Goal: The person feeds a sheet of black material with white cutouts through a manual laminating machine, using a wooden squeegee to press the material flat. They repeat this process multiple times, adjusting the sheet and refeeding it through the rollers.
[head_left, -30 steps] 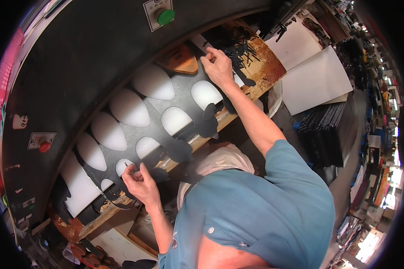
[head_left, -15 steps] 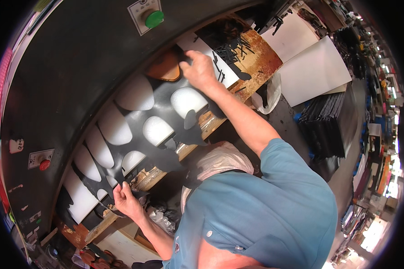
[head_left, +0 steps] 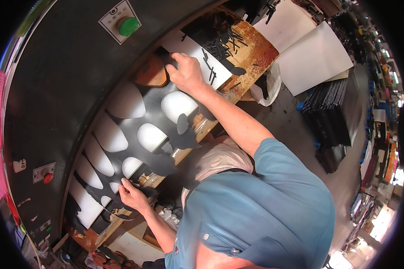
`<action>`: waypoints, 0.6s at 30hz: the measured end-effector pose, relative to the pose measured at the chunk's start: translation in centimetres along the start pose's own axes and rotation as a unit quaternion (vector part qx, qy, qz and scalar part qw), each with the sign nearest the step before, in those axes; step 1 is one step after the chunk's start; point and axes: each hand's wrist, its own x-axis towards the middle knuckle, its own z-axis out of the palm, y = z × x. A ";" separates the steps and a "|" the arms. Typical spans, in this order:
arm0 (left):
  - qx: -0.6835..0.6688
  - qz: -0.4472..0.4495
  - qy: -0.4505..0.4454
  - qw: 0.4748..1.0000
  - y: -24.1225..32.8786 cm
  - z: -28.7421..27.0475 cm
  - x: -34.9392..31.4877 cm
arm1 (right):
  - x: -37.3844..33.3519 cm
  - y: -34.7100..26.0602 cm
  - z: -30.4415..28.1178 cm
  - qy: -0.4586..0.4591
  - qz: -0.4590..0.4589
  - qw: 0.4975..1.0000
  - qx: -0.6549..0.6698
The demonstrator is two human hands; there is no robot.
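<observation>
A dark flexible sheet with several rounded cutouts lies over a white board; the board shows through the holes. At the sheet's near left edge, my left hand is closed, pinching the sheet between thumb and fingers. My right hand is at the far end, its thumb and fingers curled at the right edge of a brown, rounded cutting die that rests on the sheet. The fingertips' exact contact is hard to see in the dark gap there.
A black machine body arches over the work, with a green button and a red button. Dark scrap strips lie on a rusty brown board. Pale sheets and a stack of black sheets stand at right.
The view has turned and shifted slightly. Both hands keep nearly the same places on the sheet and beside the die.
</observation>
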 end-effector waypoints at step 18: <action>0.067 0.084 0.078 0.991 -3.4 1.6 -1.2 | -0.8 0.1 0.4 -0.029 0.015 0.998 0.063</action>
